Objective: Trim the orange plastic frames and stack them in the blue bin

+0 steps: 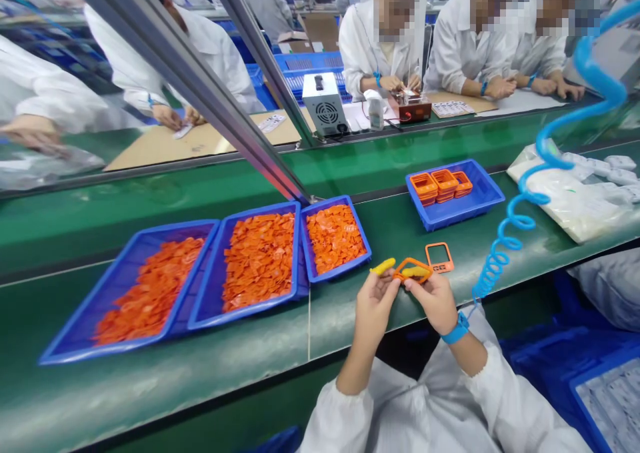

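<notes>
Between my two hands, above the near edge of the green bench, is an orange square plastic frame [413,263]. My left hand [376,294] pinches its left corner, and my right hand [434,295] grips its right side. Yellow covers, like finger cots, show on fingertips of both hands; one yellow tip [384,266] points up to the right. A blue wrist strap [456,329] with a coiled cord circles my right wrist. Just beyond my right hand, a second orange frame [440,257] lies flat on the bench.
Three blue trays of small orange pieces [260,259] stand to the left. Stacked orange frames [440,185] sit in a blue tray [473,206] at the back. The coiled blue cord [520,223] hangs at right, by a plastic bag [565,199]. Co-workers sit across the line.
</notes>
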Demonstrator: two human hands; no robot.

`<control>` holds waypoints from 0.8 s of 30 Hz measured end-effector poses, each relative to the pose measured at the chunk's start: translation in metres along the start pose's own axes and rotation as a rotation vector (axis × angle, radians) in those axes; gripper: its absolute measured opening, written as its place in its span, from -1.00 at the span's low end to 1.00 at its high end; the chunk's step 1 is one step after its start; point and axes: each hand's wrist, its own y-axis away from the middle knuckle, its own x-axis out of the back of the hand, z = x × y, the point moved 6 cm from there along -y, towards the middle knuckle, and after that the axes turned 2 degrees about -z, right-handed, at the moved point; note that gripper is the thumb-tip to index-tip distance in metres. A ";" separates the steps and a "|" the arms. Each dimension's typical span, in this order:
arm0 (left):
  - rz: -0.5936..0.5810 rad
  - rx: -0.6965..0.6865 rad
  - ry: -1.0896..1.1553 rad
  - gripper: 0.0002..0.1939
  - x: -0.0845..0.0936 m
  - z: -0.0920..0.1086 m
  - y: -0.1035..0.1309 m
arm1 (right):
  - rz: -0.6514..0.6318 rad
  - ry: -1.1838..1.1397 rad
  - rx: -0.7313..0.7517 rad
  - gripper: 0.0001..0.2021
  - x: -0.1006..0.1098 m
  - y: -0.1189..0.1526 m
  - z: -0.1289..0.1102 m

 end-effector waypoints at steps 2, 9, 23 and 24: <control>-0.066 0.018 -0.026 -0.60 -0.003 0.002 0.000 | -0.002 -0.012 -0.021 -0.67 0.001 0.001 0.002; -0.088 0.019 -0.050 -0.66 -0.003 0.006 0.001 | -0.034 -0.048 -0.007 -0.63 -0.001 0.000 0.005; -0.085 -0.021 -0.072 -0.68 0.000 0.005 0.002 | 0.015 -0.055 0.044 -0.70 0.000 0.001 0.005; -0.084 -0.022 -0.081 -0.69 0.000 0.005 0.002 | 0.022 -0.052 0.043 -0.69 0.000 0.001 0.006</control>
